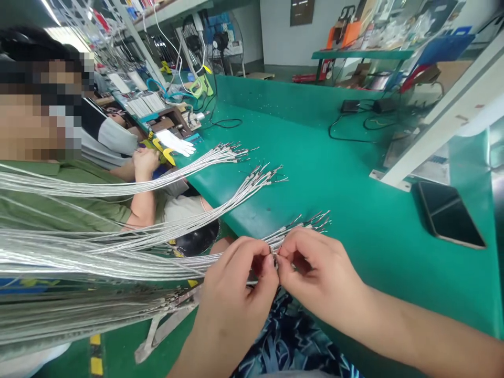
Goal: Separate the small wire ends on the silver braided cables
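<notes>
Workshop: green bench (334,173), wire bundles (224,206)

Green workbench (346,184); pale wall (275,47) behind; green floor (122,349), yellow-black tape (96,362); green table (362,54) at back; strip light (51,11) upper left.

Left hand (238,281) and right hand (318,268): bare, fingers uncovered. Left wrist and right forearm (425,328): bare, sleeveless as far as visible. Lower garment (305,336): dark navy to black ground, printed with angular, leaf-like figures in teal and pale blue. Grey-blue strips (271,357), tie-like, at front. Pale cloth edge (303,374) at the bottom; remainder out of view.
</notes>
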Action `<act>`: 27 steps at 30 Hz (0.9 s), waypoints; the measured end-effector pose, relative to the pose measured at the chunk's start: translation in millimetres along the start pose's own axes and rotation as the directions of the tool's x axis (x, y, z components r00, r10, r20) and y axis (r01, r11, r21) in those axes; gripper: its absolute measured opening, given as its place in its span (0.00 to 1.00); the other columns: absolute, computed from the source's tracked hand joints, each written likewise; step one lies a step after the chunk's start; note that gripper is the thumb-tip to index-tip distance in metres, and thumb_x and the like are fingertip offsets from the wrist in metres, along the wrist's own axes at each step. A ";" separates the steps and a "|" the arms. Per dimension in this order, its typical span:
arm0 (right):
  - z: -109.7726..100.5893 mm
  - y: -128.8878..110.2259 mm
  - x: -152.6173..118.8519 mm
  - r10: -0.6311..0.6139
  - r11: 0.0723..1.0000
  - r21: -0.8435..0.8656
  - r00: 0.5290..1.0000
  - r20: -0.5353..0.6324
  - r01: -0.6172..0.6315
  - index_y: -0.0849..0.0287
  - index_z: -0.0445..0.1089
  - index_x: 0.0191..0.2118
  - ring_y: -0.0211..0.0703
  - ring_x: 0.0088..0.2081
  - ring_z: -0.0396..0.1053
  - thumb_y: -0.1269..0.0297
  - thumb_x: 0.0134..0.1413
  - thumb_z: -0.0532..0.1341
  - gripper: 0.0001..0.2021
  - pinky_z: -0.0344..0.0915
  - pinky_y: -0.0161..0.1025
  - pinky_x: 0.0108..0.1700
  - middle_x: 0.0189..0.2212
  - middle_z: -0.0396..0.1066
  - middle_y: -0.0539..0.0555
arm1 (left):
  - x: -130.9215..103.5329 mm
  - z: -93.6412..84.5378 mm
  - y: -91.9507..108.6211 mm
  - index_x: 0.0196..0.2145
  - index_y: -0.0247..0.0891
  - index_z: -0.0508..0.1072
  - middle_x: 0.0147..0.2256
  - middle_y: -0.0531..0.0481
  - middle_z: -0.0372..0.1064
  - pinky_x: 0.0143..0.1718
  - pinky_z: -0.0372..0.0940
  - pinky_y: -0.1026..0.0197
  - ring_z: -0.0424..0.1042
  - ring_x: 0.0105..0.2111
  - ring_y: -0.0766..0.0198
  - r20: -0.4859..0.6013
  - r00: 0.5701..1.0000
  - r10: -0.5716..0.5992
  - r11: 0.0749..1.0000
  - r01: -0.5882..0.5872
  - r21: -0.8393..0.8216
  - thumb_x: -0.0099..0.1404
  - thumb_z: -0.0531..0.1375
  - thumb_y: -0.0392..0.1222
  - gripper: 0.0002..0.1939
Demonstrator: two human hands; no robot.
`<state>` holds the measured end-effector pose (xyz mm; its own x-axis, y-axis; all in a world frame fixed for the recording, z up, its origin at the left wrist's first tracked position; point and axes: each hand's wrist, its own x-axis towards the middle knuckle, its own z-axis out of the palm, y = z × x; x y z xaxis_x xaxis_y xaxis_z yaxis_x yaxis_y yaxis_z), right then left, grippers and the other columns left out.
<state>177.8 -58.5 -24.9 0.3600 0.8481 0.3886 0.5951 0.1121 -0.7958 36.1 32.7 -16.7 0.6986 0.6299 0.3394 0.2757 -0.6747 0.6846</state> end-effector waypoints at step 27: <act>11.3 16.4 3.2 0.258 0.699 0.619 0.933 0.249 -0.358 0.56 0.68 0.37 0.41 0.27 0.72 0.63 0.68 0.61 0.06 0.67 0.40 0.31 0.31 0.69 0.50 | -9.6 20.0 -27.8 0.38 0.38 0.74 0.29 0.52 0.70 0.30 0.63 0.65 0.70 0.28 0.66 0.282 0.949 -0.142 0.819 0.273 -0.505 0.76 0.56 0.45 0.12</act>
<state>180.6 -48.1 -42.0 0.3105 0.9497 0.0418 -0.1573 0.0947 -0.9830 34.9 37.7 -51.9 0.8097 0.5853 0.0427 0.0828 -0.1860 0.9790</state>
